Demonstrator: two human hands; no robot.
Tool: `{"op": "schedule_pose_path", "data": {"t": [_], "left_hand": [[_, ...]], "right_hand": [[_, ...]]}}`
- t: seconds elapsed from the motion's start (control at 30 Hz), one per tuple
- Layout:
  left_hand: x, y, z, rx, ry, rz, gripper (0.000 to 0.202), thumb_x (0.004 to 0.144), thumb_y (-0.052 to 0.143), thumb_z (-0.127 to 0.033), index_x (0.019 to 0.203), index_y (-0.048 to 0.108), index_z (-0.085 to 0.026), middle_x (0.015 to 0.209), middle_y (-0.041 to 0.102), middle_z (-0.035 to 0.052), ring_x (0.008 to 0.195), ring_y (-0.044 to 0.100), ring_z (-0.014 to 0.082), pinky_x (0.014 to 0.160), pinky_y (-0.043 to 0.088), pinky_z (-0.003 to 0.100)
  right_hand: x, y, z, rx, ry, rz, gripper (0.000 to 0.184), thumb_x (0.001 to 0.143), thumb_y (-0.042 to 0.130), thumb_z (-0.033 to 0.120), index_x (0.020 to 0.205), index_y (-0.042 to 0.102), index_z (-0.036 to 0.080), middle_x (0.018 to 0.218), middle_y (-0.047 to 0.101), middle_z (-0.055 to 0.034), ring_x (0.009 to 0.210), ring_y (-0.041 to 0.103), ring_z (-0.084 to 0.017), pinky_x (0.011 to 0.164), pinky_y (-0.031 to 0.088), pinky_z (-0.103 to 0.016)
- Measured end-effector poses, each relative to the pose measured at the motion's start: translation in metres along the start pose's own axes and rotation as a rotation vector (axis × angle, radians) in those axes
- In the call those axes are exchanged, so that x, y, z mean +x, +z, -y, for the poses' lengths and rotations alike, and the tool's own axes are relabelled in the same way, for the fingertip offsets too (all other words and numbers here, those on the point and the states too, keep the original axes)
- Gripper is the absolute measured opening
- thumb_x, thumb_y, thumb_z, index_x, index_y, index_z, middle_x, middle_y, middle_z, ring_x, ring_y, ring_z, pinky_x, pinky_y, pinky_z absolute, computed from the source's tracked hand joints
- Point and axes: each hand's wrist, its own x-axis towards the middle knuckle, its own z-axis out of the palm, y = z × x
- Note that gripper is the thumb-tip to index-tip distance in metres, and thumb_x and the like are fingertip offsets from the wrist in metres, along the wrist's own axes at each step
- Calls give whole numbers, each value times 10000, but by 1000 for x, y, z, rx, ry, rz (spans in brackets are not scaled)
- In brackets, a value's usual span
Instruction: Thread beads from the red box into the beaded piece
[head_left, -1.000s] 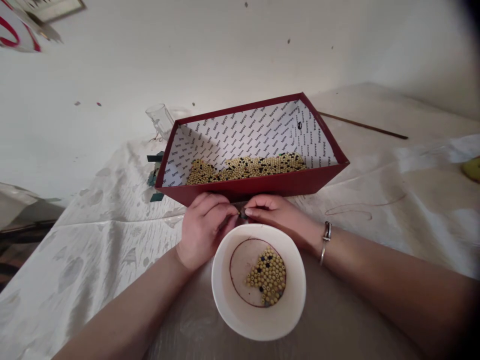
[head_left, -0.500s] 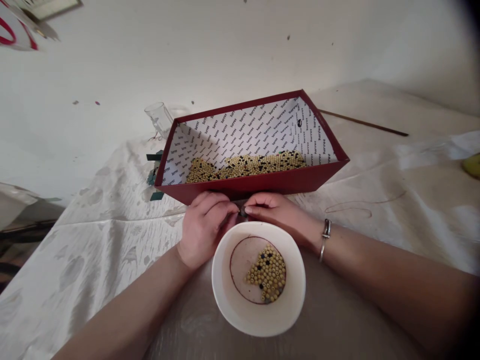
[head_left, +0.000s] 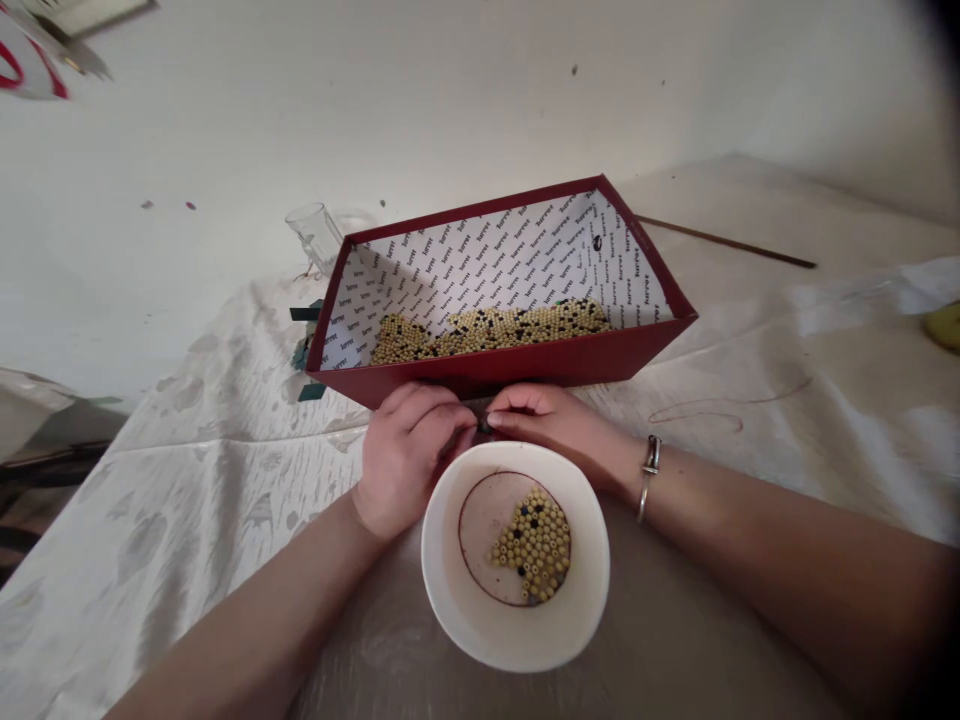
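Note:
My left hand (head_left: 409, 450) and my right hand (head_left: 559, 425) meet fingertip to fingertip just beyond a white bowl (head_left: 450, 590), both pinched closed on a small dark bead (head_left: 484, 424). What else the fingers hold I cannot make out. The bowl holds a heap of cream beads (head_left: 534, 545) with a few dark ones. Right behind my hands stands a red box (head_left: 525, 365) with a printed white lining; a band of cream and dark beads (head_left: 491, 330) lies along its near wall. A metal bracelet (head_left: 649, 465) sits on my right wrist.
A pale patterned cloth (head_left: 187, 480) covers the table. A clear glass (head_left: 315, 235) stands behind the box's left corner, with dark green bits (head_left: 307, 350) beside it. A thin brown stick (head_left: 727, 242) lies at the back right, a loop of thread (head_left: 697, 415) on the right, a yellow object (head_left: 946, 325) at the right edge.
Hands stay pinched together at the same spot; the view has shifted very slightly.

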Motion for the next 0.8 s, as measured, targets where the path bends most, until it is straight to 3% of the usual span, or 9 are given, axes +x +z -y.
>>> {"op": "schedule_pose_path", "data": {"t": [0.1,0.33,0.53,0.7,0.8], "left_hand": [[0,0,0,23,12,18,100,739,566,-185,834,598,-178,874,605,44,817,512,158,740,432,307],[2,-1,5,85,-17,-81,68,704,575,-144,761,588,-178,793,590,31,778,526,148,723,452,298],[4,-29,-6,8,-134,-194,120,668,586,-102,756,553,-176,783,584,24,785,554,150,716,473,307],[2,-47,-20,-170,-29,-105,184,652,602,-113,818,567,-184,849,577,28,810,558,156,697,490,308],[2,-49,-19,-148,-27,-124,219,664,595,-106,866,572,-188,865,584,32,824,559,160,706,493,315]], "right_hand": [[0,0,0,-3,0,3,174,727,551,324,743,584,154,672,563,9,612,473,-95,574,375,-223],[-1,2,-1,71,28,0,165,724,554,322,742,581,160,682,584,4,592,491,-95,555,387,-221],[-1,2,-2,73,51,7,169,735,547,335,753,578,169,674,589,2,573,496,-93,536,384,-215],[0,2,-5,21,31,-23,189,742,539,347,779,586,167,713,598,-6,614,508,-104,559,393,-226],[-1,2,-4,48,36,-10,189,744,541,346,783,585,166,702,591,-4,601,502,-99,554,391,-224]]}}
